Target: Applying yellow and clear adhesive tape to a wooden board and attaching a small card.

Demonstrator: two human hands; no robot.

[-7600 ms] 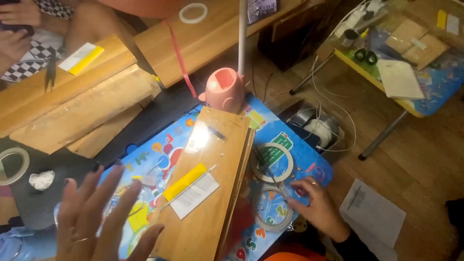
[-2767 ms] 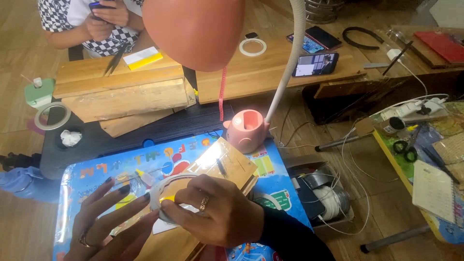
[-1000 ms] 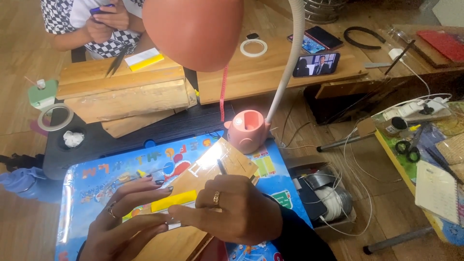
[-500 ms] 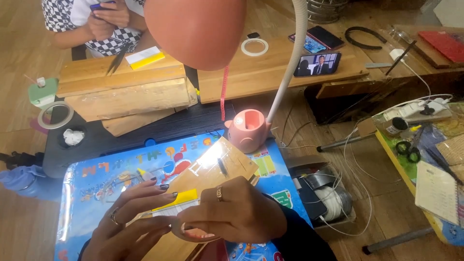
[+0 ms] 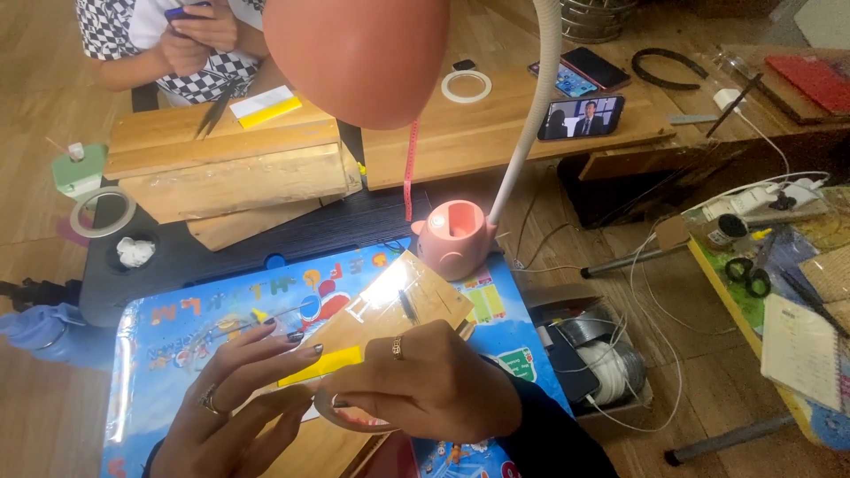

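Right grip: the right hand (image 5: 434, 385) is curling around a roll of clear tape (image 5: 354, 420), fingers pressed together on its ring, with one finger hooked through the hole.
Left grip: the left hand (image 5: 235, 412) is lying with fingers spread and nearly flat, fingertips touching the near end of a yellow strip (image 5: 323, 365); it is pinching nothing that I can make out.
Tape roll: it is being held low, just beside the yellow strip and right over the wooden board (image 5: 390, 305).
Yellow strip: it is lying on a white slip on the board, between the two hands.
Board: it is resting slantwise on the blue printed tabletop (image 5: 186, 319), its far end shining under the lamp.
Step in hand: judging by the hands, tape is being brought to the strip to fix it down on the board.
Next move calls for: probably finding the free tape end, which is not visible here, and drawing it across the strip while the left fingertips are keeping the strip flat.
Around: a pink lamp base (image 5: 453, 239) is standing just beyond the board; another person's hands (image 5: 199, 40) are working at the far side.
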